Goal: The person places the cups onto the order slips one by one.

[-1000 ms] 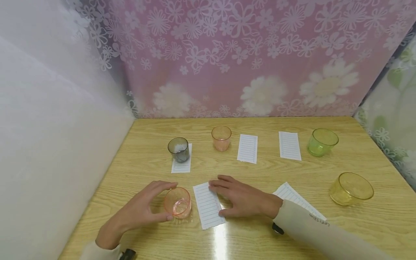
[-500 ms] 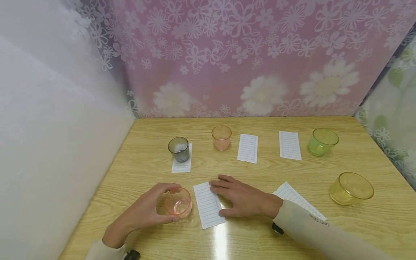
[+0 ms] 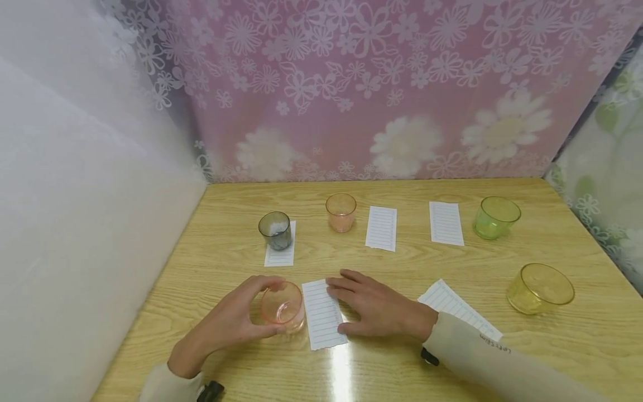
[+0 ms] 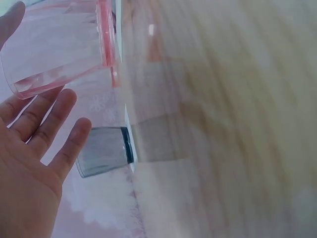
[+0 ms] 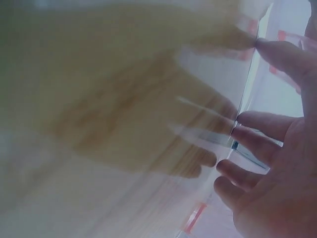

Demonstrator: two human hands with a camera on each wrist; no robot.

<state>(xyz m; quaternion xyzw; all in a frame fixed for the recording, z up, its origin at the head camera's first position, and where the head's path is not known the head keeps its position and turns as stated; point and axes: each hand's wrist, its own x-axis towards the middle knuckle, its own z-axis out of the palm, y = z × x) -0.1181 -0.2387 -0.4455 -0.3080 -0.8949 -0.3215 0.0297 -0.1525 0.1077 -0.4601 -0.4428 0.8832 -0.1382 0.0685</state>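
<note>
My left hand holds a clear pink-orange glass cup between thumb and fingers, at the left of a lined paper slip. In the left wrist view the thumb and fingertips lie on opposite sides of the cup, its base close to the tabletop. My right hand rests its fingertips and thumb along the right side of that slip, fingers extended. Behind them a grey glass cup with something whitish inside sits on another slip.
Across the wooden table stand a small orange cup, a green cup and a wide yellow bowl. Paper slips lie at the back middle and back right; another slip is partly under the right forearm. A white wall borders the left.
My left hand has closed in around the pink-orange cup and shifted it slightly right, towards the paper slip. The right hand has stayed at the slip's edge.
</note>
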